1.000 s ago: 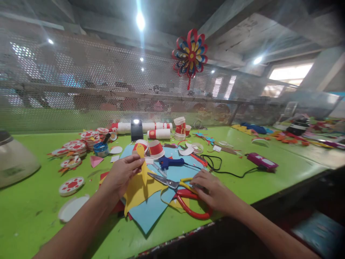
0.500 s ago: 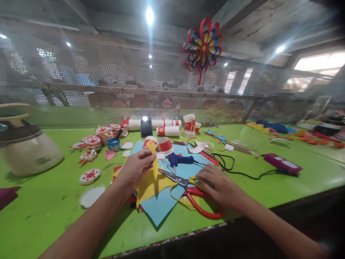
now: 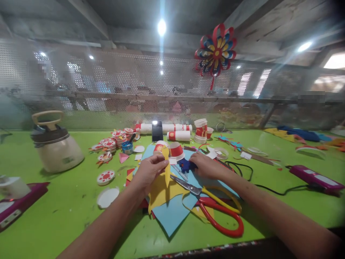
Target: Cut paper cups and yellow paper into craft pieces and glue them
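Upright in my left hand [image 3: 152, 169], pinched between thumb and fingers, is a narrow yellow paper cutout [image 3: 167, 167] with a rounded top and pointed lower end. My right hand [image 3: 203, 165] is closed over the blue glue gun [image 3: 185, 166], covering most of its body. Below both hands, large scissors [image 3: 221, 208] with one red and one yellow handle lie across light blue paper [image 3: 171, 219] and yellow paper [image 3: 161, 190]. Red and white paper cups [image 3: 176, 150] stand just behind the cutout.
A jar of blue paint [image 3: 127, 147] and a pile of red-dotted white discs [image 3: 109, 144] sit to the left, beyond a jug [image 3: 58, 151]. Purple power strips [image 3: 315, 178] lie on either side. Stacked cups [image 3: 179, 136] and a phone [image 3: 157, 131] are at the back.
My right hand has left the scissors, which now lie on the paper, and has reached forward onto the glue gun. My left hand still holds the yellow cutout. The view has turned left.
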